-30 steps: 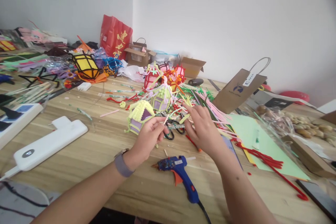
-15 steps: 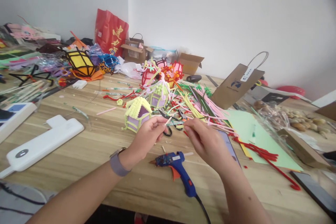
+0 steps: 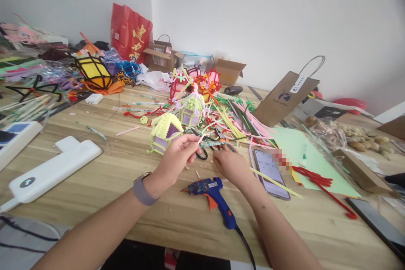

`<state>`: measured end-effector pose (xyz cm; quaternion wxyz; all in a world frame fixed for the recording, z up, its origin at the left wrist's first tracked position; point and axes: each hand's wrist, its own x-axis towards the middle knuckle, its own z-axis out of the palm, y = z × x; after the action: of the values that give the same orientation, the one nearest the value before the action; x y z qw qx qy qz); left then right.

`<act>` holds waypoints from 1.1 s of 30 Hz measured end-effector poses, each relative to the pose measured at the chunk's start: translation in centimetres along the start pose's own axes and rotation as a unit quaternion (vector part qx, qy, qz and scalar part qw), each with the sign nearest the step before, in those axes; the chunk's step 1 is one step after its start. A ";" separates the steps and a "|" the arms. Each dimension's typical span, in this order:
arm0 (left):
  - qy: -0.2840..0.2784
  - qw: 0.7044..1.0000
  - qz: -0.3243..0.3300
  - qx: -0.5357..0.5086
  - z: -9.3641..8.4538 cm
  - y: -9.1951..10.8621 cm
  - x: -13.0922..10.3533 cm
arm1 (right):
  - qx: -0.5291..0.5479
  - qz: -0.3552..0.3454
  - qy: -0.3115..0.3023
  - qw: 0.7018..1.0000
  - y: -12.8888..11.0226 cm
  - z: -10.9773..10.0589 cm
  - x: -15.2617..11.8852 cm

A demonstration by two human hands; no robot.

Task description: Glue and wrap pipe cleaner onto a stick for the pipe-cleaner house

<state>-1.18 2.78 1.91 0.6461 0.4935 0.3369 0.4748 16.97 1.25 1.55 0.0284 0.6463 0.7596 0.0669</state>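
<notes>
The left hand (image 3: 180, 152) pinches 1 thin pale stick (image 3: 200, 139) at its fingertips; at 3 o'clock, the right hand (image 3: 229, 164) curls loosely above the blue glue gun (image 3: 213, 196) on the wooden table (image 3: 104, 177); whether it grasps anything I cannot tell.

Plain white walls (image 3: 253, 17) meeting in a corner. Pale wood-grain surface (image 3: 120, 164) below. Soft, even daylight throughout.

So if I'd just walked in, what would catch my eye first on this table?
Probably the bright heap of pipe cleaners in the middle of the wooden table, with little fuzzy craft houses at its left edge. Just in front, the left hand pinches a small stick while the right hand rests low above a blue glue gun. A red bag stands against the back wall.
</notes>
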 end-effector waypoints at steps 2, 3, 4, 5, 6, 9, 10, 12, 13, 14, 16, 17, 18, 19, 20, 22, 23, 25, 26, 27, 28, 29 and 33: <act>-0.001 1.000 0.000 0.000 0.0 -0.1 0.0 | -0.008 -0.007 -0.015 1.000 0.0 0.3 -0.2; -0.001 1.000 -0.001 0.002 0.0 -0.2 0.1 | -0.009 -0.009 -0.015 1.000 0.1 0.3 -0.3; -0.002 1.000 0.000 0.004 -0.1 -0.2 0.1 | -0.012 -0.011 -0.015 1.000 0.3 0.2 -0.4; -0.002 1.000 0.000 0.005 -0.1 -0.3 0.2 | -0.014 -0.011 -0.013 1.000 0.5 0.1 -0.6; -0.001 1.000 0.001 0.006 -0.1 -0.4 0.2 | -0.010 -0.008 -0.003 1.000 0.7 0.0 -0.7; 0.001 1.000 -0.001 -0.006 0.0 -0.8 0.3 | 0.053 0.016 0.095 0.994 1.2 -0.8 -1.1; -0.001 1.000 -0.007 -0.016 0.1 -0.9 0.2 | 0.092 0.022 0.145 0.985 1.2 -1.2 -1.3; -0.009 0.999 -0.028 -0.042 0.4 -1.0 0.0 | 0.169 0.020 0.241 0.956 0.8 -1.9 -2.0; -0.015 0.998 -0.041 -0.055 0.5 -1.1 -0.1 | 0.196 0.012 0.281 0.940 0.4 -2.2 -2.3; -0.022 0.996 -0.054 -0.068 0.7 -1.1 -0.3 | 0.209 0.003 0.315 0.926 -0.1 -2.5 -2.7; -0.037 0.993 -0.073 -0.086 0.9 -1.1 -0.7 | 0.204 -0.014 0.366 0.908 -1.0 -2.8 -3.2; -0.044 0.992 -0.077 -0.090 1.0 -1.1 -0.8 | 0.194 -0.021 0.382 0.903 -1.5 -2.8 -3.4; -0.050 0.991 -0.079 -0.090 1.1 -1.0 -1.0 | 0.185 -0.025 0.392 0.901 -1.8 -2.8 -3.5; -0.054 0.991 -0.080 -0.089 1.2 -1.0 -1.1 | 0.177 -0.028 0.398 0.900 -2.0 -2.6 -3.5; -0.057 0.992 -0.078 -0.086 1.2 -1.0 -1.2 | 0.172 -0.028 0.401 0.899 -2.1 -2.5 -3.5; -0.058 0.992 -0.076 -0.082 1.2 -1.0 -1.3 | 0.165 -0.029 0.404 0.899 -2.2 -2.1 -3.5; -0.058 0.992 -0.077 -0.081 1.3 -0.9 -1.3 | 0.161 -0.030 0.407 0.899 -2.2 -2.0 -3.4; -0.058 0.992 -0.080 -0.080 1.3 -0.9 -1.4 | 0.153 -0.033 0.413 0.897 -2.1 -1.9 -3.4; -0.058 0.992 -0.082 -0.080 1.3 -0.9 -1.4 | 0.150 -0.035 0.416 0.896 -2.1 -1.9 -3.4; -0.057 0.992 -0.084 -0.081 1.4 -0.8 -1.4 | 0.148 -0.038 0.416 0.896 -2.1 -2.0 -3.4; -0.056 0.992 -0.084 -0.081 1.4 -0.8 -1.4 | 0.145 -0.040 0.415 0.897 -2.1 -2.0 -3.4; -0.056 0.992 -0.084 -0.082 1.4 -0.8 -1.4 | 0.144 -0.040 0.414 0.898 -2.1 -2.0 -3.4; -0.059 0.991 -0.086 -0.080 1.4 -0.8 -1.4 | 0.136 -0.036 0.413 0.900 -2.1 -2.0 -3.3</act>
<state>-0.13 0.96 1.46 0.7405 0.4366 0.3001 0.4135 15.18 -2.46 3.08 -0.3741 0.5301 0.7276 0.2227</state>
